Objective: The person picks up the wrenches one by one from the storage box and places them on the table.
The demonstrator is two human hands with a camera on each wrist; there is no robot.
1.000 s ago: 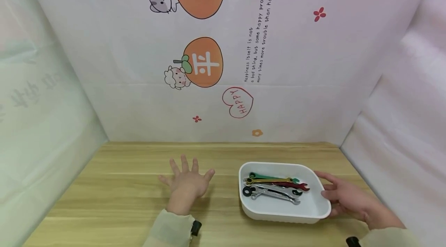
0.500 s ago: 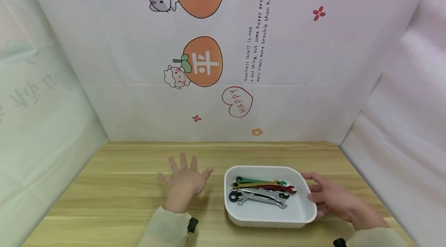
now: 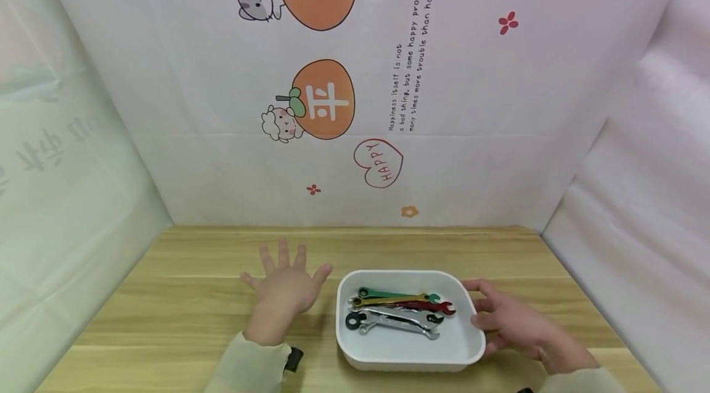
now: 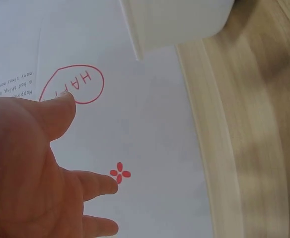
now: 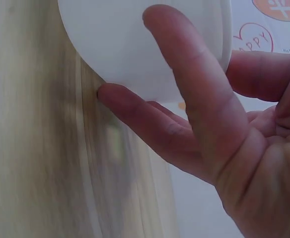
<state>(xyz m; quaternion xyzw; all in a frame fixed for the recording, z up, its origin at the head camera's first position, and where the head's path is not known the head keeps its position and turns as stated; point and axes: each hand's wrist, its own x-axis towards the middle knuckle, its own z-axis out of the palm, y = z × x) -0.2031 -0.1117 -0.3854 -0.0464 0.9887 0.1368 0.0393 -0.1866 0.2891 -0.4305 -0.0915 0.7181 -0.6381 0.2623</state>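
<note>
A white plastic box (image 3: 410,366) with rounded corners stands right of centre on the table, in the head view. In it several combination wrenches (image 3: 391,302) lie in a loose pile: green, gold, red and silver, some with black ring ends. My right hand (image 3: 513,322) grips the box's right end, fingers spread round the outer wall; the right wrist view shows a long digit lying across that wall (image 5: 115,34) and other fingers at its lower edge. To the left of the box my left hand (image 3: 285,288) is held with fingers spread, apart from the box, holding nothing.
The wood-grain table (image 3: 183,294) ends at a white printed backdrop (image 3: 471,134) with orange cartoons and red flowers. White cloth walls (image 3: 654,196) close off both sides. Black bands (image 3: 294,359) sit at the wrists, by the pale sleeves (image 3: 249,365).
The box with the wrenches has moved left and slightly nearer, together with my right hand. My left hand has shifted a little left, its fingers still spread.
</note>
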